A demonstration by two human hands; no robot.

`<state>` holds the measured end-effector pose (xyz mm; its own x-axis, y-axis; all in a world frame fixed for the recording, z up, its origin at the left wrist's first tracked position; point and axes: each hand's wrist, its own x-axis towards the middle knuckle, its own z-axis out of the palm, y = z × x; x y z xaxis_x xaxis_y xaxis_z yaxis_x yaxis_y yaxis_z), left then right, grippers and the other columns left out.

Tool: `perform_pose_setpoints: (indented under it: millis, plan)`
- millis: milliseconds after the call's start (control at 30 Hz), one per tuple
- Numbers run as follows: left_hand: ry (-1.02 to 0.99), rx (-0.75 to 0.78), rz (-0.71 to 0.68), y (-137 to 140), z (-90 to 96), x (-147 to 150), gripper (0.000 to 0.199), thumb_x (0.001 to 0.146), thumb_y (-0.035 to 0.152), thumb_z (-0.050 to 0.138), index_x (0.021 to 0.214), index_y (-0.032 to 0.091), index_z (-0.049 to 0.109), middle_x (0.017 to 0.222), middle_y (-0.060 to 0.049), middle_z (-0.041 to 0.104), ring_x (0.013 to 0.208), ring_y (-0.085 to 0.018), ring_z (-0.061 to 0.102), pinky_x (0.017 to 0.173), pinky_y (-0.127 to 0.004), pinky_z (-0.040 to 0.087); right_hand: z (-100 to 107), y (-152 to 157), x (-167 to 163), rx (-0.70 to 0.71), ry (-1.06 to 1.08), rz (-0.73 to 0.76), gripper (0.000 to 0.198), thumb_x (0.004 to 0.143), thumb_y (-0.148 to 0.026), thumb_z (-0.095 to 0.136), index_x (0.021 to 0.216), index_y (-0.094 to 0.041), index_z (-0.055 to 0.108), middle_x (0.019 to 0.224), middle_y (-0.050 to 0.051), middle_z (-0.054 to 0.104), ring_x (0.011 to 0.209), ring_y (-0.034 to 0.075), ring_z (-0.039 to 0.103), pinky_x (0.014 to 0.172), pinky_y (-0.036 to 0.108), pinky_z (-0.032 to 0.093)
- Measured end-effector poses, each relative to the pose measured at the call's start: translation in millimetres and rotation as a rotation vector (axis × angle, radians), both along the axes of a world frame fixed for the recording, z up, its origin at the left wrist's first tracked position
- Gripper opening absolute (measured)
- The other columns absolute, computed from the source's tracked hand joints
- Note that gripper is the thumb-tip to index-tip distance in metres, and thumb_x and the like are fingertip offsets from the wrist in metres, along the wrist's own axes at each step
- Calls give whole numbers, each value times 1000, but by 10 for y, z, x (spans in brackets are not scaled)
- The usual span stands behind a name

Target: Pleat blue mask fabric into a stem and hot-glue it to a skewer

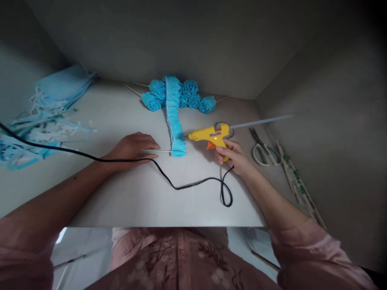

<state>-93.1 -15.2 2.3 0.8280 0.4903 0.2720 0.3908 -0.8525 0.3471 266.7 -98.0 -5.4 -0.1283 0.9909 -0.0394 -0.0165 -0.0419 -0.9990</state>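
Observation:
My right hand (231, 155) grips a yellow hot glue gun (208, 133) with an orange trigger and a small lit orange light. A long glue stick (263, 121) juts out of its back end. The gun's nozzle meets the right edge of a ruffled blue strip (173, 117) that lies lengthwise on the table. My left hand (133, 151) is closed around a thin pale stick (165, 151), whose far end reaches the strip's near end. Several blue rosettes on sticks, such as a blue flower (190, 88), lie at the strip's far end, partly under it.
A black cord (187, 186) runs over my left forearm and loops near my right wrist. Blue face masks (65, 86) and scraps (45, 133) are piled at left. Scissors (264, 151) and thin sticks (298, 181) lie at right. Walls (196, 40) enclose the white table (169, 209).

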Motion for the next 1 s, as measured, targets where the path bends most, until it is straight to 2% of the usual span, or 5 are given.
perform_pose_setpoints:
  millis: [133, 267, 533, 800, 1000]
  plan:
    - [48, -10, 5, 38, -56, -30, 46, 106, 57, 42, 112, 20, 69, 108, -9, 74, 101, -22, 67, 92, -32, 46, 30, -29, -20, 12, -107, 71, 37, 82, -52, 79, 91, -18, 70, 56, -5, 55, 48, 10, 46, 51, 26, 37]
    - [104, -34, 19, 67, -67, -46, 49, 104, 59, 42, 114, 19, 68, 110, -9, 73, 102, -23, 66, 92, -33, 45, 55, -45, -29, 44, -182, 91, 38, 82, -55, 77, 86, -18, 68, 57, -4, 56, 49, 10, 46, 51, 26, 37]
    - [203, -51, 97, 111, -58, -43, 37, 95, 50, 53, 112, 21, 68, 102, -6, 72, 94, -24, 65, 88, -33, 43, 81, -51, -50, 86, -257, 93, 41, 83, -59, 77, 90, -19, 69, 55, -5, 55, 49, 11, 45, 51, 26, 34]
    - [173, -41, 91, 136, -91, -46, 33, 93, 47, 54, 109, 22, 68, 103, -6, 72, 94, -23, 66, 90, -35, 43, 38, -45, -19, 76, -116, -36, 43, 81, -61, 79, 79, -20, 64, 54, -2, 57, 48, 11, 48, 50, 27, 35]
    - [181, -56, 79, 108, -35, -39, 30, 92, 43, 52, 108, 21, 66, 104, -7, 71, 97, -25, 66, 90, -37, 43, 103, -27, -13, 64, -89, -134, 42, 80, -61, 78, 84, -22, 63, 56, -3, 56, 48, 12, 49, 47, 26, 35]
